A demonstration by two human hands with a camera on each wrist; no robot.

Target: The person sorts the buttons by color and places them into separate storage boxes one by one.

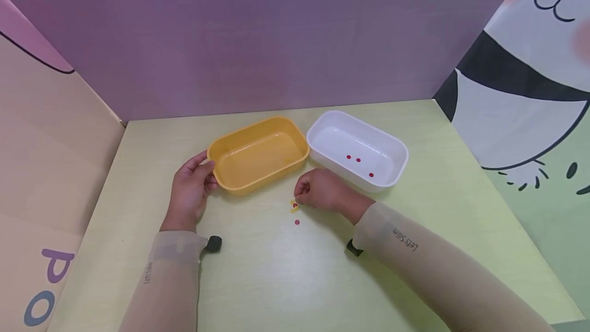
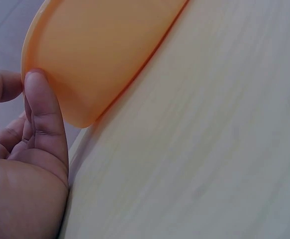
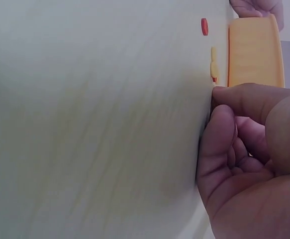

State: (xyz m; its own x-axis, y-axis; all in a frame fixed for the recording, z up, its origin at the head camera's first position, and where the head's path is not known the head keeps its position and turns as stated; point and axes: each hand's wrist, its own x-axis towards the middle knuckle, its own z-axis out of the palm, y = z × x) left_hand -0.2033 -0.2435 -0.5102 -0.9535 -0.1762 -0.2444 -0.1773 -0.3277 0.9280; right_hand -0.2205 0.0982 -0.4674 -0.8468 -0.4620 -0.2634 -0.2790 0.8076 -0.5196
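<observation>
My left hand (image 1: 188,191) grips the near left end of a yellow plastic tray (image 1: 249,184), thumb (image 2: 46,107) at its rim and fingers around the outside. My right hand (image 1: 322,188) is lowered to the table at a small cluster of yellow buttons (image 1: 293,210) with a red one among them. Its index finger (image 3: 244,99) and thumb (image 3: 218,132) tips are close together right beside these buttons; I cannot tell if a button is between them. A single red button (image 1: 297,222) lies nearer the front. Faint yellow buttons (image 1: 288,161) show inside the yellow tray.
Right of the yellow tray, corners nearly meeting, stands a white tray (image 1: 332,117) with several red buttons (image 1: 358,160) on its floor. Both trays sit on a pale wooden table (image 1: 258,275). A purple panel (image 1: 276,40) rises behind; printed panels flank the sides.
</observation>
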